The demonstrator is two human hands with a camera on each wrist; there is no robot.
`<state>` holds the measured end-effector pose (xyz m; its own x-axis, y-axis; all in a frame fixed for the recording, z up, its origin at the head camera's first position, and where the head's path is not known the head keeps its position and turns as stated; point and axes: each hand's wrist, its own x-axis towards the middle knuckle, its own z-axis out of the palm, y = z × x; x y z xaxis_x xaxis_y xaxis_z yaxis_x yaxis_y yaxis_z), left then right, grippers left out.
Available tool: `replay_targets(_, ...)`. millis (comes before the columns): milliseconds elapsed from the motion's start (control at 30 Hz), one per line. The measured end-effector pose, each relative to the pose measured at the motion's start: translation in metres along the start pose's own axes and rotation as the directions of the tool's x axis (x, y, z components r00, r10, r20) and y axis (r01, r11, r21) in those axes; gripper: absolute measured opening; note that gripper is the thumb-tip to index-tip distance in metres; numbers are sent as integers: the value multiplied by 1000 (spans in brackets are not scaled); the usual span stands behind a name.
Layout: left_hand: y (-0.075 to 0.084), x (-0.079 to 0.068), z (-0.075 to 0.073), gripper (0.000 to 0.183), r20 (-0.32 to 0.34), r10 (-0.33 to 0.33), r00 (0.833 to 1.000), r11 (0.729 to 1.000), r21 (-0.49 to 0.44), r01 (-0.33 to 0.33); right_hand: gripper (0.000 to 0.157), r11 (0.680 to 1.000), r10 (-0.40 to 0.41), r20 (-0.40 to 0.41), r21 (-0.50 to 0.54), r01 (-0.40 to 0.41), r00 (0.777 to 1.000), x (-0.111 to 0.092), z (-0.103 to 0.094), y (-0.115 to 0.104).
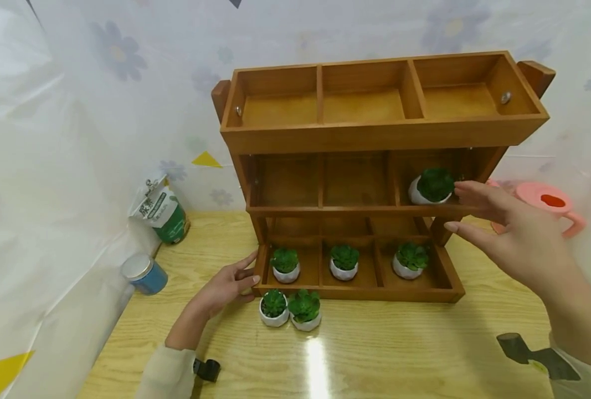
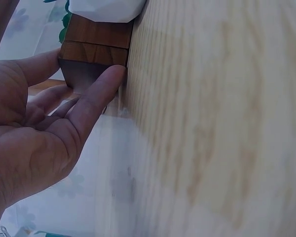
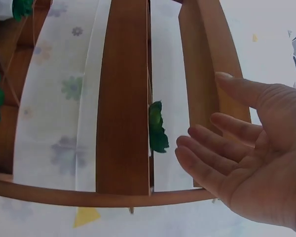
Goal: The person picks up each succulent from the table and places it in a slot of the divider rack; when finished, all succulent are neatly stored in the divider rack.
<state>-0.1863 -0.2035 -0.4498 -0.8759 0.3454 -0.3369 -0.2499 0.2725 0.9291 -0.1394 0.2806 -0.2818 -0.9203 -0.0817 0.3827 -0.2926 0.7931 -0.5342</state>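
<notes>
1. One succulent in a white pot (image 1: pixel 432 185) sits in the right compartment of the shelf's middle tier, near its front edge; whether the pot stands quite level I cannot tell.
2. Right hand (image 1: pixel 524 233) hovers just beside that plant, thumb spread well away from the fingers and holding nothing; the right wrist view shows a slight gap before the leaves. Coming at it from the right-hand end probably avoids the overhanging top tier.
3. Left hand (image 1: pixel 225 288) rests its fingers against the lower left corner of the wooden shelf (image 1: pixel 320 141), fairly straight and not wrapped round it, likely to steady the frame.
4. Three bottom-tier succulents (image 1: pixel 344 262) stand one to a compartment, the dividers seemingly spacing them.
5. Two front succulents (image 1: pixel 304 310) stand side by side on the worktop (image 1: pixel 400 343), before the shelf's front left corner, perhaps for easy reach.
6. Toward the worktop's back left corner stands a pouch (image 1: pixel 163 213); a blue jar (image 1: pixel 145 274) is by the left edge. Behind the right hand is a pink watering can (image 1: pixel 546 200).
</notes>
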Motion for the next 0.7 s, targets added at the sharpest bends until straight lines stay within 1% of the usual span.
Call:
replay_targets(67,0,0,0,70,0,-1,1000,1000,0,1,64,1000,-8,4,28,8,1000,-5,5,-3)
replay_targets(133,0,1,1,70,-5,-2,1000,1000,-4,2,63,998,-19,27,66,17,999,-10,11,-5)
replay_targets(233,0,1,1,69,-8,-3,1000,1000,-3,3,61,991,-53,95,125,41,994,-17,22,-5)
replay_targets(333,-1,1,1,69,-8,-6,1000,1000,-4,6,57,982,-89,180,183,55,980,-22,34,-5)
replay_targets(400,-1,1,1,69,-5,-7,1000,1000,-4,7,54,977,-96,240,210,45,966,-25,44,-5)
replay_targets(500,-2,1,0,69,-4,-3,1000,1000,-1,3,52,972,-89,295,233,19,951,-30,62,-7)
replay_targets(567,-2,1,0,69,-5,-1,1000,1000,1,1,51,973,-86,324,231,10,942,-34,75,-9)
replay_targets(700,-2,1,0,69,-11,-3,1000,1000,4,3,51,964,-127,369,264,28,921,-40,103,-12)
